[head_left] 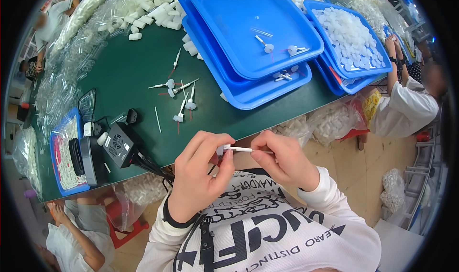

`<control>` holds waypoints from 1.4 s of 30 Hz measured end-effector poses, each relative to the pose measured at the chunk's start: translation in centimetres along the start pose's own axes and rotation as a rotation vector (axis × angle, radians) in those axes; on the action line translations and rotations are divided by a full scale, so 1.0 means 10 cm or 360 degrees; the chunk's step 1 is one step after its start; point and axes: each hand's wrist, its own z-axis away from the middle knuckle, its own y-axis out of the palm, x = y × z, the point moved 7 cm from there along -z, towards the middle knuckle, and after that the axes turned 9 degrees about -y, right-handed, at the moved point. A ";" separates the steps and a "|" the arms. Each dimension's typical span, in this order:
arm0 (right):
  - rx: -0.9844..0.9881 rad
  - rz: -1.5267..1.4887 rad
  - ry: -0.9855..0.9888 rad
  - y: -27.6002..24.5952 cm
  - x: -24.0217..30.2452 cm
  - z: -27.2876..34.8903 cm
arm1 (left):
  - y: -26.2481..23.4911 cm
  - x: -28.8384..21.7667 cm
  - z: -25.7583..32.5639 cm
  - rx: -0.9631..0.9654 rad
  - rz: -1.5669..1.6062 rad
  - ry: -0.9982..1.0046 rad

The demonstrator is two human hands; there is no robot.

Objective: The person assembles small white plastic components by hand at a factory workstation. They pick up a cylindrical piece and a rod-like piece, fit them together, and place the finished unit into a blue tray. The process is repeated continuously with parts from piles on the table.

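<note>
In front of my chest I hold a small white plastic stick (241,149) with a translucent piece at one end. My left hand (201,174) is closed, pinching the translucent end between thumb and index finger. The other end is pinched by my right hand (284,160), also closed; a thin tip shows past its fingers. Several similar pieces (191,103), with white stems, pale discs and thin red strands, lie on the green table (143,62) beyond my left hand. A thin clear tube (158,119) lies nearer the left.
Stacked blue trays (224,88) stand beyond my hands, the top one holding a few pieces. Another blue tray (313,9) holds many pale discs. A black box with a fan grille (122,145) and cables sits left. Clear tubes (62,95) and white cylinders (162,14) pile behind. Other people sit nearby.
</note>
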 end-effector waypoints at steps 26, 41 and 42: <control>0.0118 -0.0965 0.0733 0.16 -0.21 0.21 | 0.14 0.08 0.16 0.0270 -0.0162 0.0125; 0.0140 -0.0218 -0.0168 0.10 -0.01 0.17 | 0.09 0.11 0.22 0.0324 -0.0038 0.0088; 0.0160 -0.0309 -0.0095 0.11 -0.03 0.17 | 0.10 0.12 0.24 0.0309 -0.0053 0.0097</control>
